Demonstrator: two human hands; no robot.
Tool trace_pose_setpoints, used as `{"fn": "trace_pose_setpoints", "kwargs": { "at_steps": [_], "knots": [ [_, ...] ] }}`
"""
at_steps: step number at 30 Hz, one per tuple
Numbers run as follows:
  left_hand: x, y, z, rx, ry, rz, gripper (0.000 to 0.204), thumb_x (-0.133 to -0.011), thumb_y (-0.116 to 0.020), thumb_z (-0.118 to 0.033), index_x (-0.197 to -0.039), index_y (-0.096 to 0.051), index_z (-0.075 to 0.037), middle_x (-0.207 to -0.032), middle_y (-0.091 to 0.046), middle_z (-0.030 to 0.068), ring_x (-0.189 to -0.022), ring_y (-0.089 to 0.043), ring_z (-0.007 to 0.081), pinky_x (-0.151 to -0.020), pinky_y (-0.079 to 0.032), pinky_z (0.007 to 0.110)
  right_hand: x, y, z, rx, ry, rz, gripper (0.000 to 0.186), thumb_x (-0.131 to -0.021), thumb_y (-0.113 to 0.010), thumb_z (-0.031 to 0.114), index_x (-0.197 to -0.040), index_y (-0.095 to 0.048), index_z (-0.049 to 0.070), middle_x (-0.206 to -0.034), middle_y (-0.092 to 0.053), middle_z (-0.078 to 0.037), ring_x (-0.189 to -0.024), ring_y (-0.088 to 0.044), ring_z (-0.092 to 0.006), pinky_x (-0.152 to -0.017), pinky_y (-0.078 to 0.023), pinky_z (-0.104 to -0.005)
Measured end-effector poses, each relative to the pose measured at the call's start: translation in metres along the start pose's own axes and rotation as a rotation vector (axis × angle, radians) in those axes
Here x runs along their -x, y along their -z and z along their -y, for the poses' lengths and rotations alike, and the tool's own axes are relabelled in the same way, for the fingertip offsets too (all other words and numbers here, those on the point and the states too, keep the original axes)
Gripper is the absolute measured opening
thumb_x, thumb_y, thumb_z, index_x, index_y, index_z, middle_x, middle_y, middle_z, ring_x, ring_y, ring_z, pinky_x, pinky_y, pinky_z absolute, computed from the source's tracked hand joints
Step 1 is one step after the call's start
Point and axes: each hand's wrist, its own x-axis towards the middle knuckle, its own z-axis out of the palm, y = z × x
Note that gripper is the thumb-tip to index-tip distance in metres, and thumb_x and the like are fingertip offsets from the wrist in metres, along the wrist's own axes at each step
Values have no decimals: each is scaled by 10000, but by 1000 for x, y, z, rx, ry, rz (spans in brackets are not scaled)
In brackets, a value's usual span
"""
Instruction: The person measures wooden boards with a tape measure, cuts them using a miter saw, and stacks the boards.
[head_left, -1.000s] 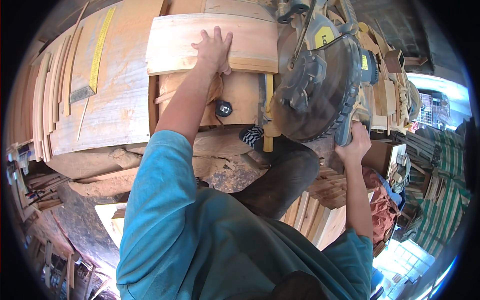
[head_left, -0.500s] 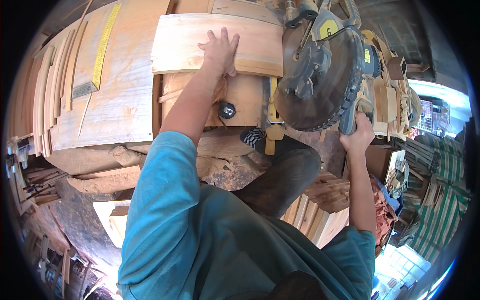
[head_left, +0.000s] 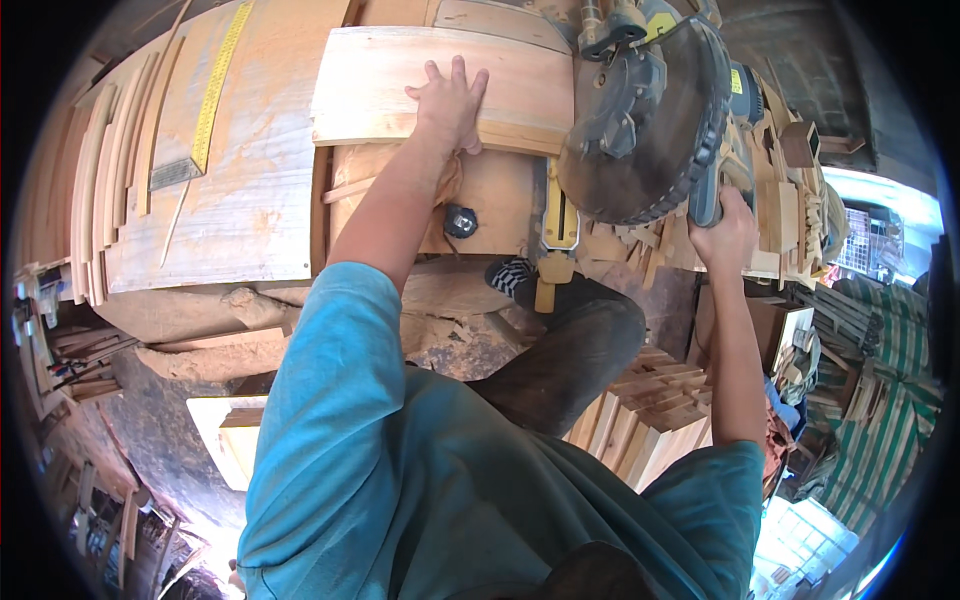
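Observation:
My left hand (head_left: 447, 103) lies with fingers spread on a wide wooden board (head_left: 375, 85), its thumb side toward the board's left part. The board's right end reaches the miter saw (head_left: 650, 125), close beside the blade. My right hand (head_left: 724, 235) is wrapped round the saw's grey handle (head_left: 706, 195). The large toothed disc of the blade (head_left: 630, 180) hangs at the board's right end; whether it touches the wood I cannot tell. Below the board shows a black round knob (head_left: 460, 222) and the saw's yellow table arm (head_left: 559, 215).
On the workbench panel (head_left: 255, 235) at left lies a yellow-bladed square (head_left: 212, 100). Long thin wood strips (head_left: 95, 190) line its left side. Stacked wood blocks (head_left: 650, 400) stand by my right leg, and offcuts (head_left: 780, 215) lie right of the saw.
The saw head and my right hand on its handle have moved up and away from me. My left hand stays on the board; the view has shifted slightly.

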Motion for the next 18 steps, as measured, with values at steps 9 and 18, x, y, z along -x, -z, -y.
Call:
{"fn": "trace_pose_setpoints", "kwargs": {
  "at_steps": [9,18],
  "knots": [
    [0,1,1,-5,2,6,1278,-540,-939,-479,-1616,-296,-230,-1623,-340,200,-1377,-409,581,-865,-607,686,-31,-10,2,11,-35,6,302,-748,-802,296,-946,-673,108,-896,-724,-138,-840,-696,-383,-743,-542,-488],
    [4,7,0,8,-7,24,1287,-521,-934,-487,-1615,-304,-237,-1630,-332,190,-1386,-396,576,-897,-592,693,-44,14,-5,20,-123,39,458,-752,-804,307,-1169,-726,135,-1078,-750,-139,-1020,-707,-355,-892,-560,-431]
  ]
}}
